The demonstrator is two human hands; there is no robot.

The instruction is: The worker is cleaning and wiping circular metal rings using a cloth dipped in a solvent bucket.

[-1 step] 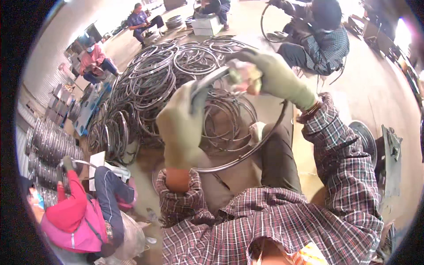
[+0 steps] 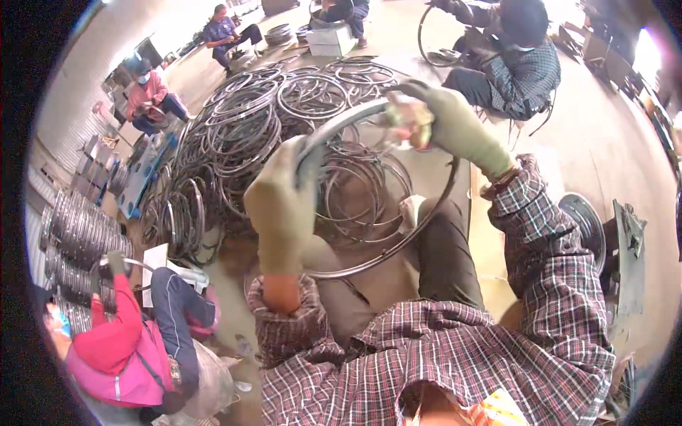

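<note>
I hold a metal wheel rim (image 2: 341,123) upright and tilted in front of me, its lower arc hanging over my knees. My left hand (image 2: 280,206), in a pale work glove, is closed round the rim's left side. At the rim's upper right, my right hand (image 2: 455,128), gloved too, grips a crumpled pink and yellowish rag (image 2: 412,124) against the metal. Both the rag and the fingers there are partly blurred. Behind the rim lies a big heap of bare wheel rims (image 2: 245,135).
At my left, a person in pink (image 2: 128,341) handles a rim by stacked rims (image 2: 82,227). Ahead to the right sits a person in a dark checked shirt (image 2: 522,78) with another rim. Farther back are more seated people and a white box (image 2: 332,40). A round wheel part (image 2: 584,220) stands at my right.
The rim has turned, so its upper arc shows more openly. My left hand has shifted slightly left; my right hand and the rag have moved a little to the right.
</note>
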